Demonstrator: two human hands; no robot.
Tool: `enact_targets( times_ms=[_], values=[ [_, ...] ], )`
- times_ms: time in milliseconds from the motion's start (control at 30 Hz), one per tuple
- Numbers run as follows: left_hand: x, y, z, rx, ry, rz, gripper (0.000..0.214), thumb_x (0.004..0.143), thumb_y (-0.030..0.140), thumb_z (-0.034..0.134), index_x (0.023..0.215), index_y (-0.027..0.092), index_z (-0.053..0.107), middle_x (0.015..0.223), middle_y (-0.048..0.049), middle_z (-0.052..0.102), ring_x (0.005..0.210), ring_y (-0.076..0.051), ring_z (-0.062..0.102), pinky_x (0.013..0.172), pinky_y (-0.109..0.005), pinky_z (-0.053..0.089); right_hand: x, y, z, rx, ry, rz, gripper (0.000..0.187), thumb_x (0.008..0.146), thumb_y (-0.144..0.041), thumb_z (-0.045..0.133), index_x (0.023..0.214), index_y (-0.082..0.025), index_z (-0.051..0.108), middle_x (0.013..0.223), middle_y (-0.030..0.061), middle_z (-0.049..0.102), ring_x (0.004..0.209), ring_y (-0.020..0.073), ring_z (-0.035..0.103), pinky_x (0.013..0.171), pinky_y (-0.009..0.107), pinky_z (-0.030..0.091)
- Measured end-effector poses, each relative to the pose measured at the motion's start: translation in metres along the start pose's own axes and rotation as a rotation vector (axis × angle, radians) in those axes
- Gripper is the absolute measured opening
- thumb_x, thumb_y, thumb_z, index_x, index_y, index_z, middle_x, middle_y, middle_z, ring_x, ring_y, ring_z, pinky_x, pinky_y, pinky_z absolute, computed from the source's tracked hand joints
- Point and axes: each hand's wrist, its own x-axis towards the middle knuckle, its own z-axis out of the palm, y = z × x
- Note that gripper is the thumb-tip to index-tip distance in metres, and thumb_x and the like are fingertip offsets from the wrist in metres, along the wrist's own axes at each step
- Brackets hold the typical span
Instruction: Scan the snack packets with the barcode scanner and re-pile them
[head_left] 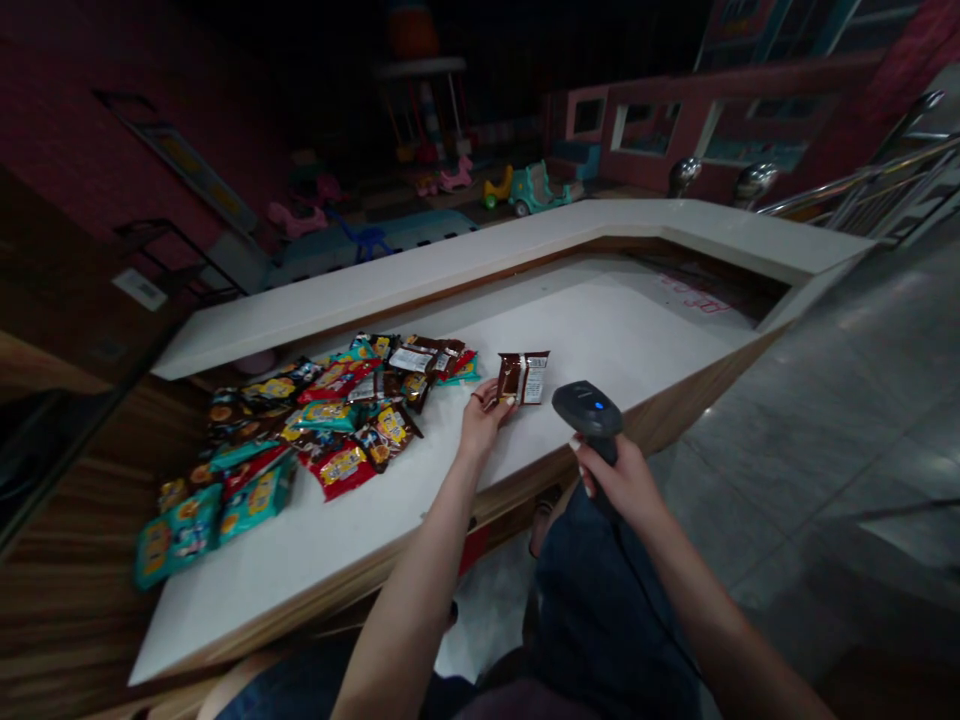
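My left hand (484, 412) grips the lower left part of a brown snack packet (524, 378) over the white counter. The packet's printed back, with a pale label panel, faces me. In my right hand (616, 475) is a black barcode scanner (587, 408), its handle wrapped by my fingers. A blue light glows on top of the scanner's head, which points toward the packet but stays apart from it. To the left of my left hand lies a loose pile of snack packets (330, 412) in teal, red, brown and black wrappers.
The white counter (420, 490) has a raised white ledge (480, 255) along its far side. Red lettering (694, 293) shows at the right end. The scanner's cord (649, 595) hangs past my right forearm. Metal railings (847, 190) stand at the right; play equipment stands beyond the ledge.
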Motion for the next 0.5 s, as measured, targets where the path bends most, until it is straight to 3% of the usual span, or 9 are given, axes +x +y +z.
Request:
enact_targets(
  times_ms=[233, 500],
  values=[
    [-0.013, 0.002, -0.009, -0.034, -0.046, 0.032, 0.061, 0.065, 0.032, 0.091, 0.118, 0.022, 0.062, 0.123, -0.0085, 0.074, 0.111, -0.023, 0.071, 0.095, -0.041, 0.060, -0.009, -0.012, 0.007, 0.000, -0.015, -0.035, 0.046, 0.081, -0.066, 0.068, 0.089, -0.020, 0.063, 0.053, -0.0024, 0.061, 0.042, 0.0158, 0.058, 0.048, 0.027, 0.047],
    [-0.025, 0.008, -0.004, -0.005, -0.005, 0.055, 0.060, 0.065, 0.035, 0.090, 0.116, 0.021, 0.061, 0.112, -0.0072, 0.074, 0.095, -0.019, 0.071, 0.086, -0.035, 0.059, -0.022, -0.016, 0.006, 0.047, -0.021, -0.065, 0.048, 0.081, -0.066, 0.069, 0.092, -0.020, 0.062, 0.051, -0.0050, 0.058, 0.039, 0.0137, 0.053, 0.046, 0.026, 0.044]
  ],
)
